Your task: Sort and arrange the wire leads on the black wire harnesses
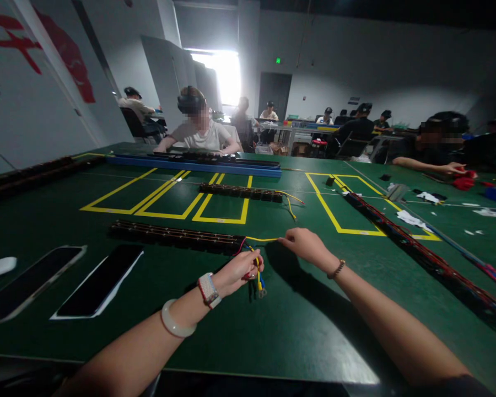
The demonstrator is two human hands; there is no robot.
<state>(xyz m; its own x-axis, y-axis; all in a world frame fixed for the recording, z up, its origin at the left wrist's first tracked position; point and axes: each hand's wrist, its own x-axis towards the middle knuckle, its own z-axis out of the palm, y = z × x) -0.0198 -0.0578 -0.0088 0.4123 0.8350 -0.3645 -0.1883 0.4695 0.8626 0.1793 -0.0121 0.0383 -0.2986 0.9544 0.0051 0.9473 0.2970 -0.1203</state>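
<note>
On the green table lies a long dark strip (pixel 173 236) with wires coming out of its right end. My left hand (pixel 242 270) is closed around a bunch of these wires; yellow and blue leads (pixel 260 285) with metal terminals hang below the fingers. Farther right, my right hand (pixel 301 244) pinches the end of a single yellow wire (pixel 261 239), which runs straight from the strip's end. The fingertips hide the tip of that wire. A red wire (pixel 240 246) loops between the strip and my left hand.
Behind is a second dark strip (pixel 242 192) with yellow leads. A blue tray (pixel 194 165) stands before a seated person (pixel 202 124). Two dark flat panels (pixel 99 281) (pixel 35 281) lie left. A red-and-black wire bundle (pixel 413 242) crosses the right side, near paper scraps (pixel 413 219).
</note>
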